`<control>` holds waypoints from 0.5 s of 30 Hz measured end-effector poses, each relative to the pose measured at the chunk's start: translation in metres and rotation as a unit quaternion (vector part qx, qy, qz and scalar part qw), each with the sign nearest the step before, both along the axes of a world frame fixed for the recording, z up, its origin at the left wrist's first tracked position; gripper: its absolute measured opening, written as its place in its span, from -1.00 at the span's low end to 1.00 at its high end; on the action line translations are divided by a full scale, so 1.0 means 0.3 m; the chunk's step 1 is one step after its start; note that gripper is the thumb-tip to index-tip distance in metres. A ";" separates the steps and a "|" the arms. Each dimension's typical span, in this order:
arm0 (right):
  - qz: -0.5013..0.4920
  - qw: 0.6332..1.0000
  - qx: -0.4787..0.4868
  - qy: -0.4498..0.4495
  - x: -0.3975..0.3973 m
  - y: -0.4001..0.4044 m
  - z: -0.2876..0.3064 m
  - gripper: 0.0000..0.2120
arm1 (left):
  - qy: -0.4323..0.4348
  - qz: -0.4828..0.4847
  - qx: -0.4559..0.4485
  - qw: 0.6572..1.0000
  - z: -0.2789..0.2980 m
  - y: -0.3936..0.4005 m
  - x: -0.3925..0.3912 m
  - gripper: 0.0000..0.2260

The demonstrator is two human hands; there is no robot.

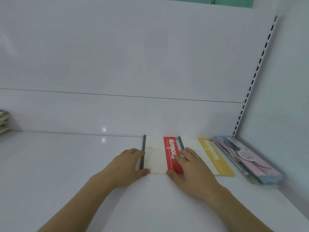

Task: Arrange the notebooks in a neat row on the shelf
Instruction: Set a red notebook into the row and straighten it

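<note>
A: Two hands on one notebook. Left hand [128,164] lies flat w/ fingers loosely spread against the dark spine edge of the red-band notebook [160,154], thumb at its near corner. Not wrapped around anything, just pressing from the side.

B: And the right hand [190,168]?

A: Also spread flat, palm down, fingers resting on top of the red band and over the seam w/ the yellow-band notebook [212,156]; thumb at the near edge of the red one. No clench, no pinch, nothing lifted.

B: Where's the notebook sitting?

A: Flat on the white shelf [83,164], far edge near the back panel [117,64]. Yellow-band one lies just beside it on the right, touching or slightly tucked under, can't tell which. Further right, near the slotted upright [255,72], a pastel notebook stack [249,159], fanned and a bit skewed.

B: Anything on the left?

A: Edge of another pile of books [4,121] at the frame's left, well apart, mostly cut off.
</note>
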State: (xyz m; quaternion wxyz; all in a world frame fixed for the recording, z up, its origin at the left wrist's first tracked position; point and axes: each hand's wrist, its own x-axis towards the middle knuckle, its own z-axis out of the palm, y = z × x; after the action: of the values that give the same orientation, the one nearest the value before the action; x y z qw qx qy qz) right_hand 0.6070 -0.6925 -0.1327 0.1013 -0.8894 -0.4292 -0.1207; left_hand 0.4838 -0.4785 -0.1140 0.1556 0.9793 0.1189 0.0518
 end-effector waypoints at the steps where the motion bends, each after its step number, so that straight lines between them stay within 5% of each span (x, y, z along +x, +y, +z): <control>1: -0.001 1.000 -0.002 -0.005 -0.007 0.005 0.003 -0.30 | -0.023 0.014 0.012 1.000 -0.002 -0.001 -0.013 -0.39; 8: 0.023 1.000 -0.006 -0.003 -0.146 0.126 0.049 -0.15 | -0.097 0.109 0.103 0.984 0.000 0.036 -0.180 -0.38; 15: 0.084 0.996 -0.010 -0.003 -0.440 0.347 0.101 -0.26 | -0.110 0.179 0.133 0.969 0.027 0.207 -0.502 -0.39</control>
State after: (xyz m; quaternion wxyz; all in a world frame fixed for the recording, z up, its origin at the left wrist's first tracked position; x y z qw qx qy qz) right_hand 0.4751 -0.5883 -0.1024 0.1008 -0.8508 -0.5039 -0.1100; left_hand 0.3331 -0.4164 -0.1059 0.0242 0.9422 0.2666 0.2015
